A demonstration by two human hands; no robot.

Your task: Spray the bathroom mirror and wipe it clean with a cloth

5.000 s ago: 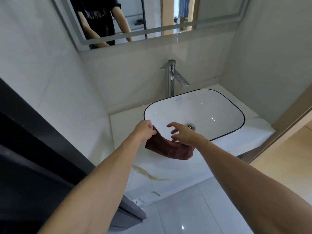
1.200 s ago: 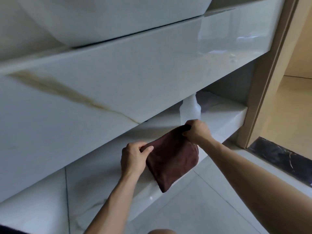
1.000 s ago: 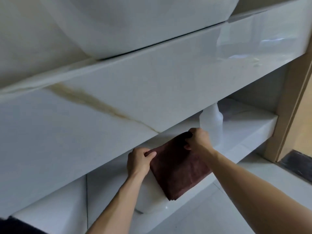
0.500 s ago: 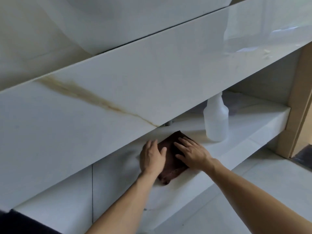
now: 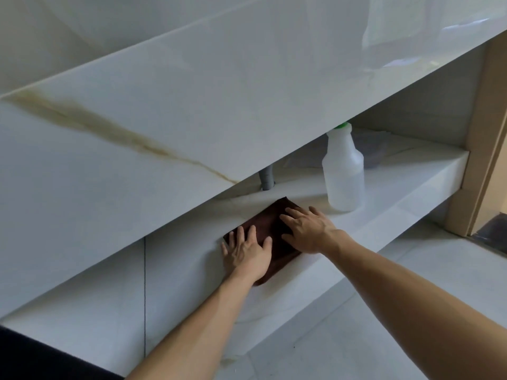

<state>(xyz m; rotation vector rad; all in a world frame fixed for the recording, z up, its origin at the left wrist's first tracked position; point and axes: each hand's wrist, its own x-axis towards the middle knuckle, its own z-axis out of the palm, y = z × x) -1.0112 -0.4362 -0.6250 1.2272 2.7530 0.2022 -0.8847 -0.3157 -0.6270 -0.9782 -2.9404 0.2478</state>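
Note:
A folded dark brown cloth (image 5: 270,219) lies flat on the white lower shelf (image 5: 389,193) under the vanity counter. My left hand (image 5: 247,252) presses on its near left part with straight, spread fingers. My right hand (image 5: 307,229) lies flat on its right part, fingers straight. A translucent white spray bottle (image 5: 343,171) with a green top stands upright on the shelf, just right of the cloth and apart from both hands; its head is partly hidden by the counter front. The mirror is out of view.
The thick marble counter front (image 5: 192,127) with a tan vein overhangs the shelf. A grey drain pipe (image 5: 266,181) comes down behind the cloth. A wooden door frame (image 5: 482,149) stands at the right. Pale floor tiles (image 5: 343,338) lie below.
The cloth, held up by both hands a second ago, now lies on the shelf. Both hands have let go and flattened onto it. My view has shifted slightly.

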